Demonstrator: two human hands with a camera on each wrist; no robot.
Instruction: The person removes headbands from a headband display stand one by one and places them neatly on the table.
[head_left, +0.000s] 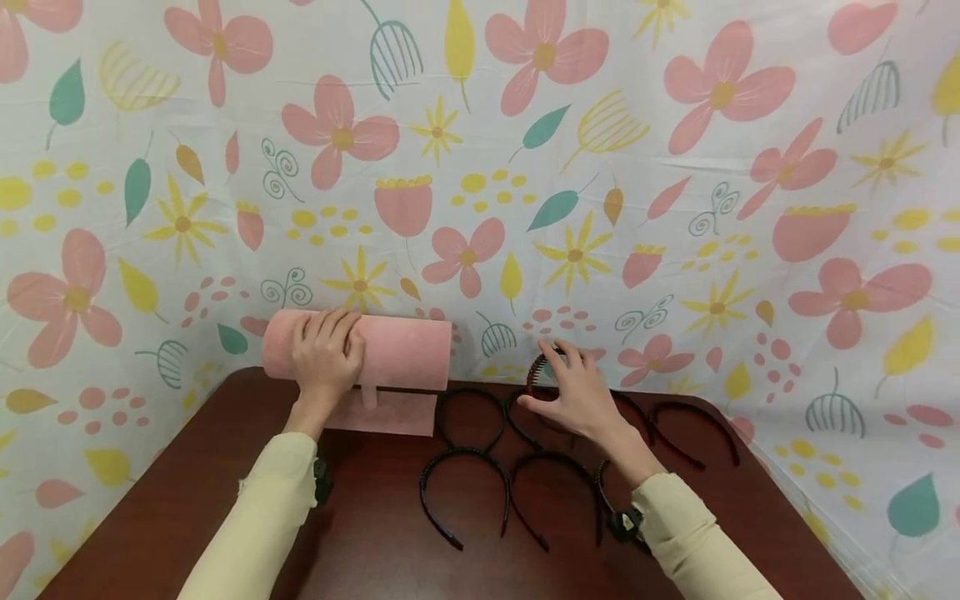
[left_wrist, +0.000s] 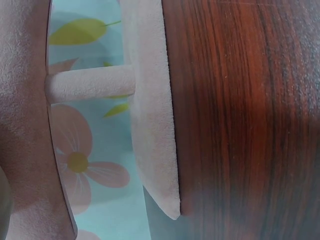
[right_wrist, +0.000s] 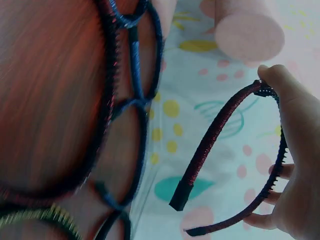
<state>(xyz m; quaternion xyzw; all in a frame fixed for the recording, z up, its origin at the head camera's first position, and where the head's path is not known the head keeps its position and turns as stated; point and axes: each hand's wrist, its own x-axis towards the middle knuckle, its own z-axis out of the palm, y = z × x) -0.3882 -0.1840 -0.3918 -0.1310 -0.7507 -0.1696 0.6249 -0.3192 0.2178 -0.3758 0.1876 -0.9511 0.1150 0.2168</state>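
A pink plush headband stand [head_left: 405,354], a thick roll on a post and flat base [left_wrist: 152,100], stands at the table's back left. My left hand [head_left: 327,354] grips the roll, fingers curved over its top. To the right, above the table, my right hand [head_left: 577,392] holds a dark red headband [right_wrist: 210,135] with small teeth along its inside. The right wrist view shows its two ends hanging free, pointing away from the hand. Below that hand lie several dark headbands [head_left: 465,454] in two rows, some partly hidden by the hand and forearm.
A dark red-brown wooden table [head_left: 375,517] carries everything. Directly behind it hangs a white cloth [head_left: 480,150] printed with flowers and leaves. One dark headband [head_left: 697,408] lies near the table's right edge.
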